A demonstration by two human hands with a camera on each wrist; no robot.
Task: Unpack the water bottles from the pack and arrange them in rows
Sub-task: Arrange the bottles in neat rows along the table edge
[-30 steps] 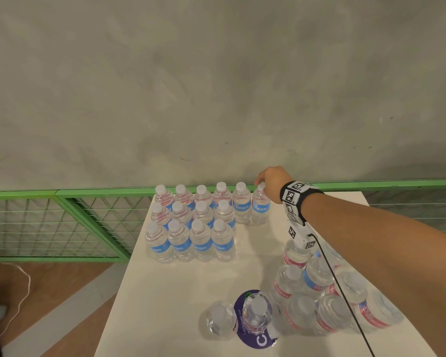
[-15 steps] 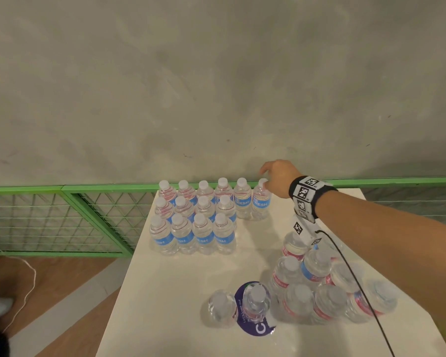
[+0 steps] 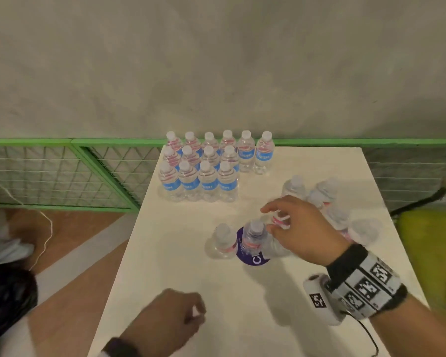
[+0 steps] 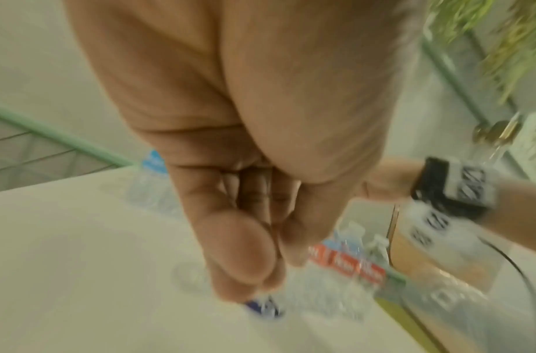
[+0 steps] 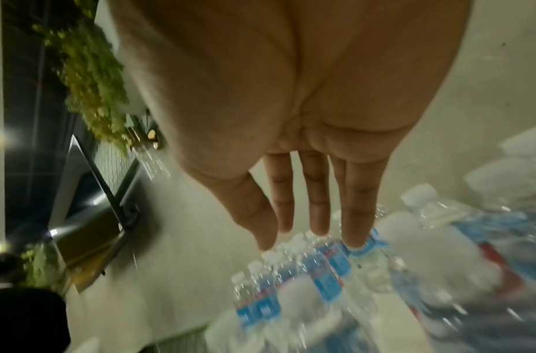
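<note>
Small clear water bottles with blue labels stand in three rows (image 3: 209, 171) at the back of the white table (image 3: 180, 279); the back row reaches furthest right (image 3: 264, 153). Several loose bottles (image 3: 322, 194) stand clustered at mid-right, blurred. Two more (image 3: 223, 239) (image 3: 254, 237) stand by the pack's purple round label (image 3: 252, 260). My right hand (image 3: 273, 219) hovers over a red-labelled bottle (image 3: 281, 220) in that cluster; the right wrist view shows the right hand (image 5: 306, 236) with straight fingers holding nothing. My left hand (image 3: 196, 314) is near the front edge, and the blurred left wrist view shows the left hand (image 4: 254, 270) curled and holding nothing.
A green wire-mesh fence (image 3: 62, 171) runs behind and left of the table, under a grey wall. A yellow-green cushion (image 3: 433, 253) sits off the right edge. A black bag (image 3: 5, 300) lies on the wooden floor at left.
My right hand has let go of the rightmost back-row bottle and drawn back over the loose cluster. My left hand has come into view at the front edge.
</note>
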